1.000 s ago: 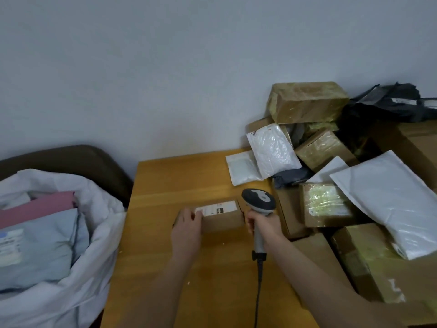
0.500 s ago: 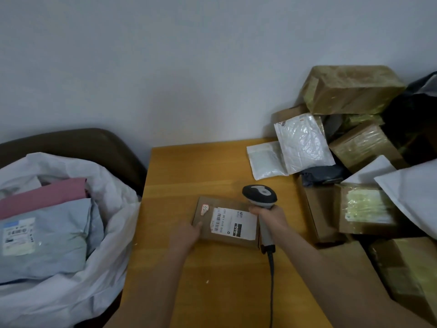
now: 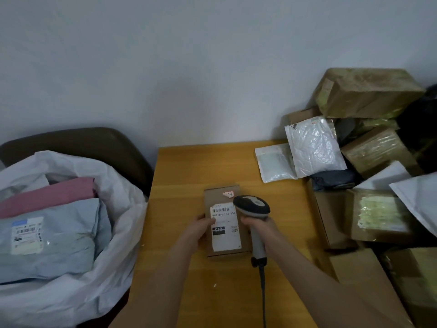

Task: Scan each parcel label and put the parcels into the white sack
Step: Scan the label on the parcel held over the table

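- Left hand holds the small brown parcel by its left edge, thumb lying on the label.
- The parcel rests label-up on the table, straight in front of me.
- Right hand is wrapped round the handle of the scanner, whose head hangs over the parcel's right side.
- The red scan light falls on the small sticker, above the barcode. Risk: no read unless the beam drops onto the bars.
- Risk: my thumb sits just below the barcode and would mask the bars if it slid up.
- Risk: the white sack, to my left, looks well filled, so a carelessly dropped parcel could slide off the mailers inside.
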